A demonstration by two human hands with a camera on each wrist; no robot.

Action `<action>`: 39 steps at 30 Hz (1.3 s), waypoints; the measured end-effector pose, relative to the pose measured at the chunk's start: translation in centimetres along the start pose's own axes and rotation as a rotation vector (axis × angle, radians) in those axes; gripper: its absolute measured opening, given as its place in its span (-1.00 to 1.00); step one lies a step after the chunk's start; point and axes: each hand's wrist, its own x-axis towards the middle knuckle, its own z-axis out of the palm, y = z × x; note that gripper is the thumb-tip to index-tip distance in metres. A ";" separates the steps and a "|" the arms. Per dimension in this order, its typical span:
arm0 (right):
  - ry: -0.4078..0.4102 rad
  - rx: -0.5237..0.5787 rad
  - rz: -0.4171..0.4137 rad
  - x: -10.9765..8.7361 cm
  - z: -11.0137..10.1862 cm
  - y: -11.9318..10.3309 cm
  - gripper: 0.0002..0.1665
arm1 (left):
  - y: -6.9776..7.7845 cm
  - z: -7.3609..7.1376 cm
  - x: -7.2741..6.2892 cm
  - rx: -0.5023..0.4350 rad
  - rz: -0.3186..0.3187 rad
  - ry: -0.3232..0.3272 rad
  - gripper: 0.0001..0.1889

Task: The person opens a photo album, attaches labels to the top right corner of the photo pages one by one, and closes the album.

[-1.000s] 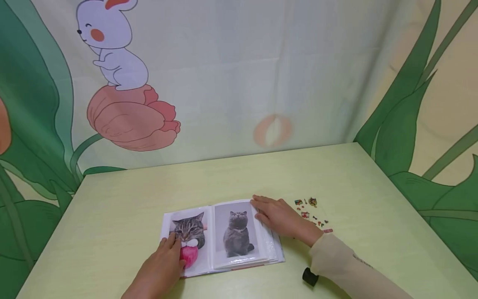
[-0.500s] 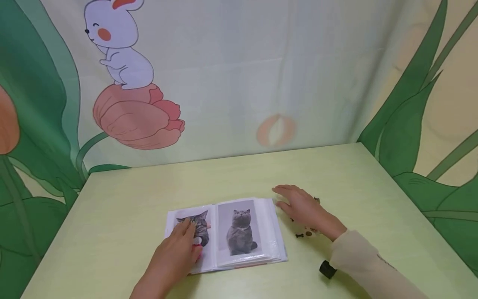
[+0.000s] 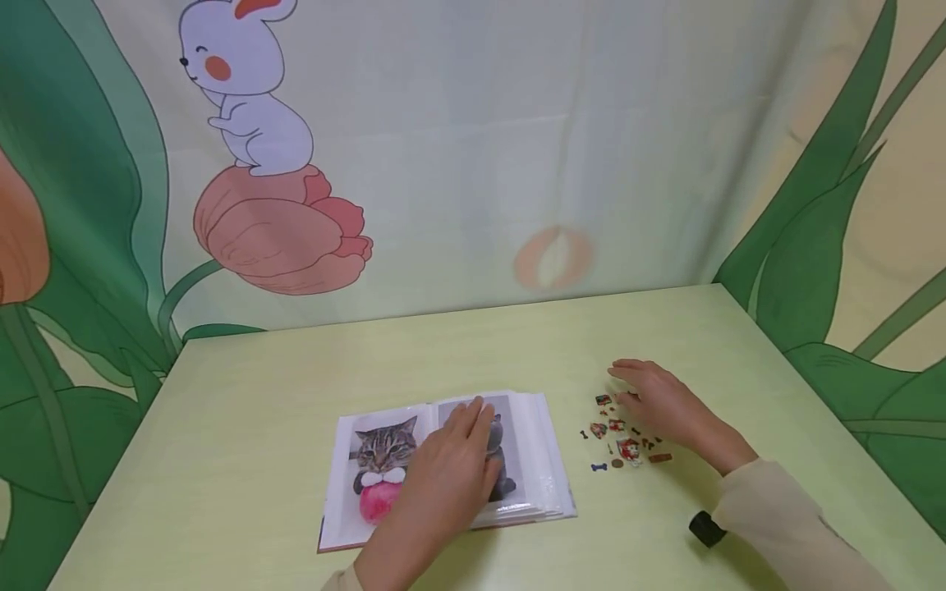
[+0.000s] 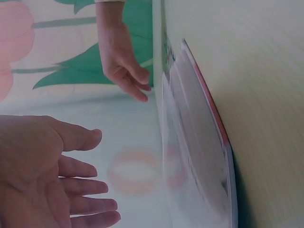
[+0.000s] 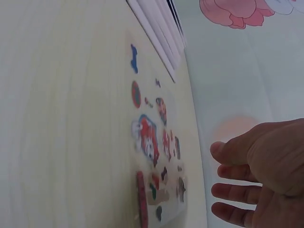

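Note:
A photo album (image 3: 548,464) lies spread on the table, with a tabby cat photo (image 3: 384,447) on its left page and a grey cat photo (image 3: 502,468) on its right. My left hand (image 3: 447,468) is over the right page, partly hiding the grey cat. In the left wrist view its fingers are extended and the palm looks apart from the album (image 4: 199,109). To the right lies a clear sheet of small colourful stickers (image 3: 628,449). Above its far right side is my right hand (image 3: 665,402), with loosely bent fingers that hold nothing; the right wrist view shows it apart from the stickers (image 5: 148,137).
The pale yellow table (image 3: 244,460) reaches back to a printed curtain (image 3: 443,164) with a rabbit and flowers. At the right wrist a small black cylinder (image 3: 707,529) shows below the sleeve (image 3: 783,517).
My left hand has moved right, from the tabby page to over the grey cat page. My right hand has left the album's right edge and moved right, over the stickers.

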 end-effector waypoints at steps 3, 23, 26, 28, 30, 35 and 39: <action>0.007 -0.023 -0.025 -0.3 -0.1 0.6 -0.48 | 1.2 0.9 1.0 0.027 0.045 -0.002 -0.40; 0.027 -0.116 -0.066 -1.0 1.2 2.5 -0.59 | 6.3 5.6 6.9 0.144 0.072 -0.246 -0.41; 0.044 -0.120 -0.090 -0.9 1.2 2.6 -0.62 | 6.7 6.1 7.3 0.141 0.065 -0.273 -0.40; 0.048 -0.130 -0.109 -0.8 1.3 2.6 -0.64 | 7.0 6.6 7.6 0.145 0.058 -0.291 -0.39; 0.051 -0.141 -0.122 -0.7 1.5 2.7 -0.65 | 7.1 7.0 7.8 0.155 0.051 -0.313 -0.38; 0.053 -0.164 -0.130 -0.5 1.7 2.7 -0.67 | 7.2 7.8 8.2 0.149 0.030 -0.389 -0.34; 0.047 -0.157 -0.124 -0.4 1.8 2.7 -0.68 | 7.3 7.9 8.2 0.149 0.022 -0.421 -0.32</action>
